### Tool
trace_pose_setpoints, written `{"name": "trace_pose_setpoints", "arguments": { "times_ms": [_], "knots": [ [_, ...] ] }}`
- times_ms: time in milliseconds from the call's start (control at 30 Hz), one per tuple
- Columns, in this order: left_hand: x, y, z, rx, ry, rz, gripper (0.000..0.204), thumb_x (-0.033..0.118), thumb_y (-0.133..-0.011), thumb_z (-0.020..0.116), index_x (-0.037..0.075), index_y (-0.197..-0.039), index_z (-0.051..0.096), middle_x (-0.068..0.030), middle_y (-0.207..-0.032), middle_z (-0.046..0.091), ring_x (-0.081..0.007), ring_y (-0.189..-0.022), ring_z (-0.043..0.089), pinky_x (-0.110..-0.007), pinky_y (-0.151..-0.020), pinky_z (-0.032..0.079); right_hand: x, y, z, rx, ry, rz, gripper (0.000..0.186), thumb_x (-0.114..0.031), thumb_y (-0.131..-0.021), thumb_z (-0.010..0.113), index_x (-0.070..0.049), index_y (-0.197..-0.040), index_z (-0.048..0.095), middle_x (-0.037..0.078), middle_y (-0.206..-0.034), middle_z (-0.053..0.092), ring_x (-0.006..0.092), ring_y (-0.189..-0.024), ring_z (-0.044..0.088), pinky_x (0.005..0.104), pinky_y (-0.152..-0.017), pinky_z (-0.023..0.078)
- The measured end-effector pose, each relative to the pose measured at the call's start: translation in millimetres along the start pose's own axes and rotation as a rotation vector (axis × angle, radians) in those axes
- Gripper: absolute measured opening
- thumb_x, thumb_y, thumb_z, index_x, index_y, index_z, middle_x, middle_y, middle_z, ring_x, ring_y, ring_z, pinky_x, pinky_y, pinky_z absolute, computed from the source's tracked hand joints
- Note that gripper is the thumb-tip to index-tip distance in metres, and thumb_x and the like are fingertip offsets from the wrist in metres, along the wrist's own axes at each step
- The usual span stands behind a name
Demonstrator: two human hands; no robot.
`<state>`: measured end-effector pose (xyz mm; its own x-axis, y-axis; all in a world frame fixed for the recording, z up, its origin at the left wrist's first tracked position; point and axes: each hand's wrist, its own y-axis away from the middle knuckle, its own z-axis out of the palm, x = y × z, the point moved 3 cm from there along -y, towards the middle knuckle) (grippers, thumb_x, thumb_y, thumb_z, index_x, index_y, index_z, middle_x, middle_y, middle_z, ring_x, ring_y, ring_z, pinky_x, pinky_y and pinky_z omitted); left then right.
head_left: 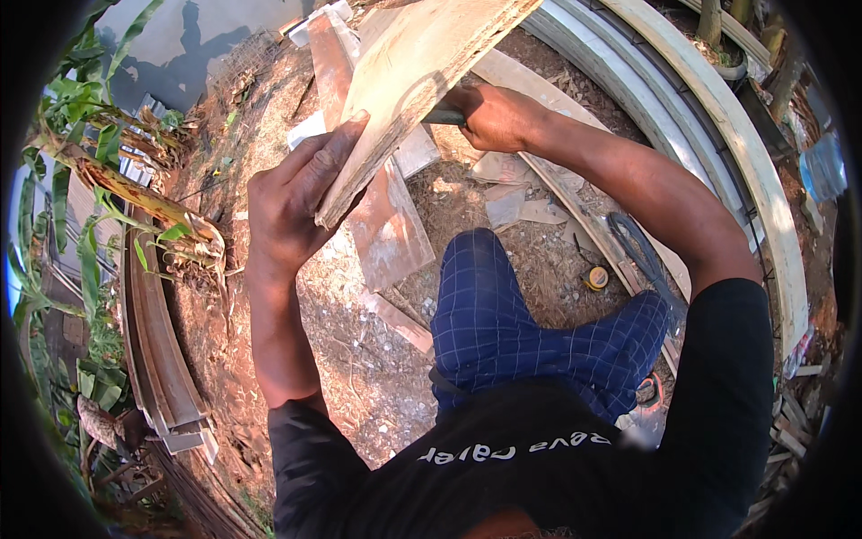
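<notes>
A thick, pale plywood board (422, 67) is raised and tilted in front of me, running off the top of the view. My left hand (301, 193) grips its near lower end, the thumb lying on the broad face. On the other side of the board's long edge, my right hand (503, 119) is closed around a dark handle (444, 117). The board hides the rest of that tool, so its kind does not show. Below, my bent knee (480, 278) in blue checked trousers is close to the ground.
Reddish plywood offcuts (391, 229) lie on the dirt under the board. A yellow tape measure (595, 278) and a dark looped cable (637, 256) are by my right knee. Long planks (759, 171) line the right side; metal channels (157, 332) and banana plants (103, 135) stand left.
</notes>
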<state>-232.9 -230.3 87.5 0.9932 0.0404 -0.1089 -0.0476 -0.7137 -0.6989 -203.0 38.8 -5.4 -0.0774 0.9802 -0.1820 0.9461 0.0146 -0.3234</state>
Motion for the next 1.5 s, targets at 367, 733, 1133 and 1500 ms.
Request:
{"name": "trace_pose_setpoints", "arguments": {
  "times_ms": [367, 733, 1133, 1500],
  "knots": [
    [-20, 60, 21, 0.052, 0.044, -0.118, 0.042, 0.006, -0.078, 0.073, 0.009, -0.12, 0.076, -0.0136, -0.114, 0.076, -0.0284, -0.108, 0.074, -0.039, -0.095, 0.059, 217, 232, -3, 0.018, -0.472, 0.952, 0.05, -0.032, -0.093, 0.067, 0.0, -0.13, 0.058, 0.021, -0.115, 0.069, 0.0304, -0.107, 0.066, 0.0447, -0.093, 0.051],
    [65, 118, 182, 0.002, 0.063, -0.134, 0.034, 0.003, -0.079, 0.069, 0.012, -0.111, 0.077, -0.0075, -0.115, 0.075, -0.0253, -0.115, 0.07, -0.041, -0.1, 0.058, 101, 390, 230, 0.332, -1.964, 1.226, 0.045, -0.044, -0.105, 0.053, -0.008, -0.133, 0.053, 0.019, -0.13, 0.063, 0.0357, -0.113, 0.064, 0.0579, -0.091, 0.057],
    [27, 51, 111, 0.435, 0.083, -0.267, 0.023, 0.003, -0.08, 0.077, 0.001, -0.102, 0.076, -0.0169, -0.107, 0.076, -0.033, -0.11, 0.073, -0.043, -0.099, 0.057, 69, 334, 254, 0.084, -1.207, 1.188, 0.066, -0.036, -0.103, 0.061, -0.005, -0.156, 0.036, 0.016, -0.134, 0.061, 0.0242, -0.117, 0.064, 0.0399, -0.096, 0.052],
    [33, 6, 126, 0.596, 0.238, -0.231, 0.029, -0.004, -0.074, 0.081, 0.002, -0.102, 0.077, -0.0155, -0.105, 0.077, -0.0312, -0.107, 0.074, -0.042, -0.098, 0.058, -7, 177, 12, 0.457, -1.874, 0.208, 0.085, -0.048, -0.102, 0.057, -0.004, -0.161, 0.016, 0.024, -0.143, 0.054, 0.0352, -0.126, 0.061, 0.0416, -0.095, 0.06]
  ]
}}
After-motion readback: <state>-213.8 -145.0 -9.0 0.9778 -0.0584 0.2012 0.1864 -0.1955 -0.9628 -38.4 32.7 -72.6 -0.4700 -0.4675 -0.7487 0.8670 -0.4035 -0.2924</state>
